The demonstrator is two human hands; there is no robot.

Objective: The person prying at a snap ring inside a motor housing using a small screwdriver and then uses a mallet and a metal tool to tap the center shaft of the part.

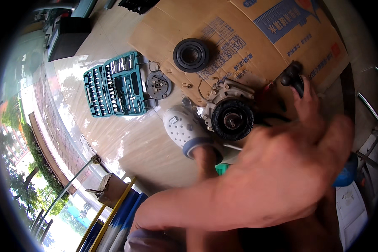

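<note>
Gripping a black mallet [291, 75] by its handle, the right hand [308, 103] has its fingers wrapped round it over the right part of a flattened brown cardboard sheet [256, 12]. Nearer the camera, the left arm crosses the view; the left hand [277, 149] is blurred with its fingers hidden, so whether they are spread or closed cannot be told. Just beyond it sits a grey cast-metal compressor [227, 90] at the sheet's near edge, its black round front [244, 133] turned up toward the camera, with a rusty shaft end [232, 121] at the centre. Close by on its left is a foot in a pale perforated clog [178, 123]. Farther off, a black grooved pulley [180, 55] lies on the cardboard. To the left, a grey clutch plate [153, 89] rests on the floor [140, 149] beside an open teal socket-set case [135, 110], filled with sockets and bits.
</note>
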